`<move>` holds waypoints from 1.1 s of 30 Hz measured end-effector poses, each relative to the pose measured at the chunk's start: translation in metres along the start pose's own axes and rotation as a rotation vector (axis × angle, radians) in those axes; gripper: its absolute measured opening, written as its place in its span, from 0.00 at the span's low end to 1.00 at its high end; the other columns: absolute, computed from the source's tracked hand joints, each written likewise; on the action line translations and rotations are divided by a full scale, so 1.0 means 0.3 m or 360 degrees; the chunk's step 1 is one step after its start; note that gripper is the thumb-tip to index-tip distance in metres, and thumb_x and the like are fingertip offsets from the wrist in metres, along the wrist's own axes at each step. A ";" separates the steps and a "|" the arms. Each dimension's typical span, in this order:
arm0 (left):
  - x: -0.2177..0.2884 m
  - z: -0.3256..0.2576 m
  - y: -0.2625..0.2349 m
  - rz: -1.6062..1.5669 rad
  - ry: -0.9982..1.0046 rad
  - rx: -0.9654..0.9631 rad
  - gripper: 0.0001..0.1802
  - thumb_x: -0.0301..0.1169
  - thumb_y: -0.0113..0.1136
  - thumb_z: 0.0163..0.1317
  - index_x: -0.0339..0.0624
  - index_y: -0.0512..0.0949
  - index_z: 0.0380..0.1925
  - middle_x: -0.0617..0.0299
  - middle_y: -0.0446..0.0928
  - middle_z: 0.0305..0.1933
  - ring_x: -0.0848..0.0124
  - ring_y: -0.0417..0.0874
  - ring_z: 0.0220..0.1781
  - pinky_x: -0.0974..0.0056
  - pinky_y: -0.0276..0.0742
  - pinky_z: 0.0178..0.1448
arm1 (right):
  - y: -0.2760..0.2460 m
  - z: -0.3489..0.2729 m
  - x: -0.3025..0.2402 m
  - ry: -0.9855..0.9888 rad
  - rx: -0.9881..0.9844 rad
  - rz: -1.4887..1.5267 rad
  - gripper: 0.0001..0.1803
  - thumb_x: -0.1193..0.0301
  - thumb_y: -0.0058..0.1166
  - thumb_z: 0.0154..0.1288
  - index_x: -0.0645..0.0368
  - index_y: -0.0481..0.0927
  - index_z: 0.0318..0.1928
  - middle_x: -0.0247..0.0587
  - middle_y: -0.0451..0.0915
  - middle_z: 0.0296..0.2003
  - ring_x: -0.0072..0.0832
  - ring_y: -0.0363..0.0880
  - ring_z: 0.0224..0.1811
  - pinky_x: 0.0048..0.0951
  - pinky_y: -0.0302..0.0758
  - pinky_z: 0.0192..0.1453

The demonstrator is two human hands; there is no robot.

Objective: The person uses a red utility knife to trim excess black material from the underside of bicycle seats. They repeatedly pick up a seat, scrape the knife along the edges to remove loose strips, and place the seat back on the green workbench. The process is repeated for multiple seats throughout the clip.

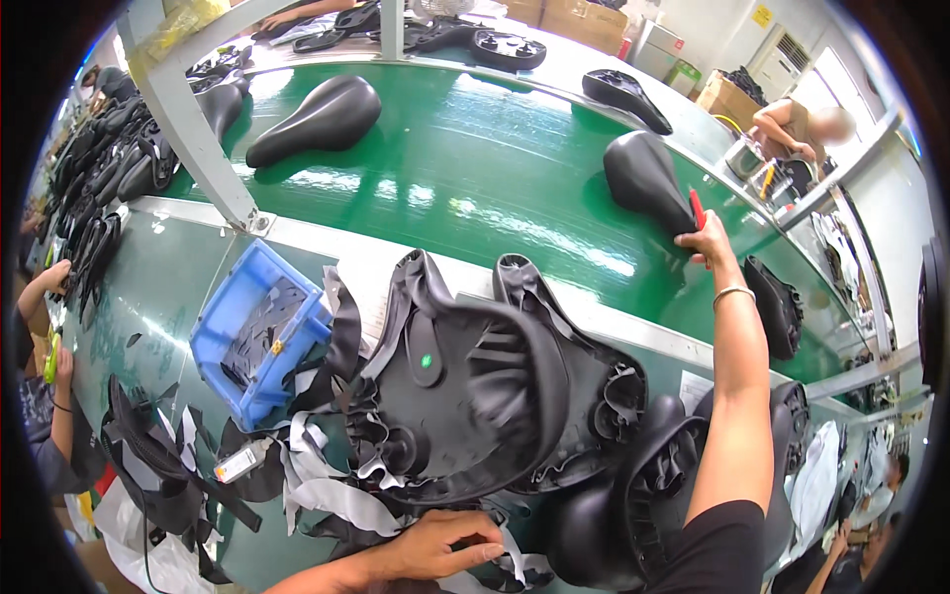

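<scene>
My right hand (705, 241) reaches far over the bench with a slim red tool (698, 209) gripped in it; its working end is too small to make out. The same fingers are at the narrow nose of a smooth black bicycle saddle (641, 178) on the green belt. My left hand (445, 544) is low at the near edge, its fingers curled and thumb tip against them. Pale grey trimmed strips (513, 556) lie by its fingertips; whether it pinches one is hidden. Just beyond lies an upturned saddle (465, 386) with gathered cover edges and a green dot.
A blue bin (247, 337) of dark scraps stands left of the upturned saddles. More saddles crowd my right forearm. A white metal post (188, 129) rises at the belt's near edge. Another person's hands (59, 366) work at far left; another person (802, 129) sits at far right.
</scene>
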State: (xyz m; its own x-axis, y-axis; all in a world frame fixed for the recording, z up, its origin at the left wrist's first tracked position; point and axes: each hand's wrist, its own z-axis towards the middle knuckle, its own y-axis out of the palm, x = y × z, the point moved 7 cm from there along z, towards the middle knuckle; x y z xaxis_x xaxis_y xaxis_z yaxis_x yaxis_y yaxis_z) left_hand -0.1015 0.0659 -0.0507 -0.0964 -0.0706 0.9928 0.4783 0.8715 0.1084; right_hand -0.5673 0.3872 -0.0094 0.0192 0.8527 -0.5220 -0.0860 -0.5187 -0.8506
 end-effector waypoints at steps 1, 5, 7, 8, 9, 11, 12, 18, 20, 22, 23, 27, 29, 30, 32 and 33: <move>0.001 0.005 -0.005 0.0033 0.0022 0.0014 0.09 0.34 0.59 0.63 0.39 0.77 0.38 0.61 0.78 0.34 0.70 0.79 0.35 0.66 0.73 0.41 | 0.019 -0.008 -0.008 0.0035 -0.0038 -0.0269 0.35 0.65 0.73 0.36 0.60 0.67 0.45 0.43 0.74 0.37 0.36 0.75 0.36 0.37 0.79 0.27; -0.018 0.009 -0.010 0.0050 0.0049 0.0087 0.09 0.33 0.60 0.62 0.39 0.78 0.36 0.63 0.78 0.31 0.74 0.77 0.33 0.68 0.72 0.38 | 0.027 -0.101 -0.204 -0.0024 -0.0188 0.0001 0.36 0.49 0.68 0.37 0.58 0.71 0.44 0.42 0.75 0.33 0.31 0.75 0.34 0.34 0.71 0.27; -0.018 0.018 -0.012 0.0074 -0.0099 0.0021 0.10 0.33 0.61 0.61 0.36 0.78 0.34 0.62 0.79 0.34 0.74 0.79 0.38 0.67 0.74 0.42 | -0.057 -0.196 -0.321 -0.0028 -0.0267 0.0500 0.30 0.50 0.64 0.44 0.58 0.72 0.40 0.40 0.75 0.29 0.24 0.73 0.23 0.27 0.66 0.19; -0.001 0.029 -0.007 0.0106 -0.0032 0.0024 0.09 0.32 0.61 0.60 0.36 0.78 0.33 0.60 0.79 0.33 0.73 0.79 0.37 0.66 0.74 0.41 | -0.121 -0.225 -0.337 -0.0020 -0.0247 0.0749 0.26 0.50 0.63 0.48 0.58 0.74 0.38 0.39 0.76 0.26 0.22 0.71 0.18 0.25 0.64 0.16; 0.012 0.022 -0.012 0.0174 0.0185 0.0064 0.09 0.31 0.61 0.60 0.35 0.77 0.33 0.59 0.79 0.33 0.70 0.79 0.37 0.65 0.74 0.41 | -0.161 -0.308 -0.392 0.0015 -0.0291 0.1041 0.23 0.51 0.61 0.51 0.57 0.75 0.36 0.38 0.76 0.24 0.21 0.69 0.14 0.22 0.63 0.14; 0.077 -0.018 -0.018 0.0292 0.0585 0.0235 0.09 0.29 0.62 0.58 0.34 0.76 0.33 0.57 0.78 0.33 0.68 0.79 0.35 0.65 0.74 0.40 | -0.261 -0.567 -0.497 0.0113 -0.0427 0.1438 0.18 0.54 0.59 0.57 0.57 0.77 0.31 0.36 0.77 0.19 0.20 0.69 0.10 0.19 0.65 0.12; 0.125 -0.035 -0.014 0.0329 0.0778 0.0356 0.09 0.27 0.64 0.56 0.34 0.76 0.33 0.55 0.77 0.33 0.68 0.78 0.32 0.66 0.74 0.38 | -0.323 -0.704 -0.517 0.0092 -0.0374 0.1492 0.18 0.54 0.59 0.57 0.57 0.77 0.32 0.36 0.78 0.19 0.20 0.70 0.11 0.19 0.66 0.13; 0.624 -0.273 0.140 0.1472 0.1670 0.1200 0.23 0.32 0.72 0.42 0.43 0.78 0.41 0.49 0.72 0.56 0.51 0.69 0.60 0.55 0.68 0.60 | -0.575 -1.331 -0.636 -0.0412 -0.0437 0.1097 0.24 0.63 0.59 0.54 0.63 0.74 0.49 0.27 0.70 0.31 0.14 0.67 0.33 0.17 0.62 0.36; 0.755 -0.286 0.231 0.2159 0.1458 0.0906 0.35 0.42 0.72 0.44 0.41 0.71 0.52 0.45 0.68 0.58 0.49 0.65 0.63 0.47 0.59 0.66 | -0.582 -1.471 -0.739 -0.0531 -0.0474 0.0738 0.27 0.60 0.61 0.49 0.62 0.73 0.47 0.26 0.67 0.30 0.15 0.64 0.31 0.17 0.60 0.35; 0.780 -0.247 0.274 0.2259 0.1367 0.0750 0.34 0.36 0.69 0.40 0.42 0.73 0.51 0.50 0.72 0.55 0.53 0.71 0.59 0.51 0.63 0.62 | -0.580 -1.599 -0.818 -0.0583 -0.0546 0.0522 0.29 0.57 0.61 0.50 0.63 0.72 0.47 0.30 0.68 0.32 0.16 0.66 0.30 0.16 0.62 0.33; 0.779 -0.237 0.272 0.2206 0.1336 0.0700 0.33 0.33 0.68 0.38 0.42 0.74 0.51 0.52 0.74 0.53 0.55 0.74 0.58 0.52 0.65 0.60 | -0.562 -1.637 -0.828 -0.0625 -0.0583 0.0584 0.28 0.57 0.59 0.54 0.64 0.71 0.49 0.32 0.70 0.33 0.16 0.67 0.29 0.16 0.64 0.31; 0.728 -0.330 0.152 0.1254 0.0847 0.0984 0.26 0.31 0.68 0.49 0.37 0.71 0.48 0.54 0.77 0.44 0.63 0.79 0.47 0.60 0.72 0.53 | -0.534 -1.642 -0.749 -0.0637 -0.0512 0.1242 0.22 0.60 0.47 0.69 0.64 0.67 0.53 0.43 0.76 0.34 0.19 0.72 0.20 0.17 0.68 0.16; 0.616 -0.388 0.053 0.0421 0.0378 0.1034 0.24 0.35 0.64 0.57 0.35 0.70 0.50 0.55 0.77 0.47 0.70 0.77 0.48 0.64 0.72 0.53 | -0.469 -1.678 -0.684 -0.0632 -0.0432 0.1354 0.16 0.68 0.50 0.67 0.65 0.68 0.50 0.38 0.76 0.31 0.15 0.70 0.20 0.16 0.68 0.20; 0.526 -0.427 0.007 0.0200 0.0279 0.1066 0.24 0.37 0.62 0.60 0.34 0.70 0.51 0.55 0.76 0.48 0.73 0.76 0.49 0.66 0.72 0.53 | -0.390 -1.690 -0.632 -0.0581 -0.0520 0.1347 0.16 0.70 0.51 0.66 0.64 0.68 0.51 0.37 0.75 0.30 0.15 0.70 0.21 0.16 0.69 0.21; 0.263 -0.490 -0.057 -0.0162 -0.0012 0.1188 0.29 0.37 0.64 0.58 0.32 0.68 0.55 0.56 0.74 0.50 0.70 0.75 0.50 0.65 0.70 0.56 | -0.237 -1.766 -0.549 -0.0444 -0.0657 0.1080 0.17 0.74 0.53 0.64 0.63 0.67 0.52 0.35 0.75 0.30 0.16 0.71 0.23 0.16 0.70 0.23; 0.163 -0.506 -0.071 -0.0249 -0.0080 0.1181 0.30 0.38 0.64 0.57 0.32 0.68 0.55 0.57 0.74 0.50 0.70 0.75 0.50 0.65 0.70 0.56 | -0.174 -1.813 -0.512 -0.0467 -0.0643 0.1105 0.18 0.74 0.54 0.63 0.62 0.68 0.52 0.35 0.74 0.30 0.17 0.72 0.24 0.18 0.71 0.24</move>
State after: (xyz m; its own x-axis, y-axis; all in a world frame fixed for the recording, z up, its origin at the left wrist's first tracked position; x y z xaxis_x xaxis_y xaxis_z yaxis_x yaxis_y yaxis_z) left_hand 0.0162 -0.0298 0.0031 -0.1630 -0.2134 0.9633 -0.2554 0.9522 0.1677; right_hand -0.0240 0.2500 0.0806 -0.1699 0.2858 -0.9431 0.3800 -0.8640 -0.3303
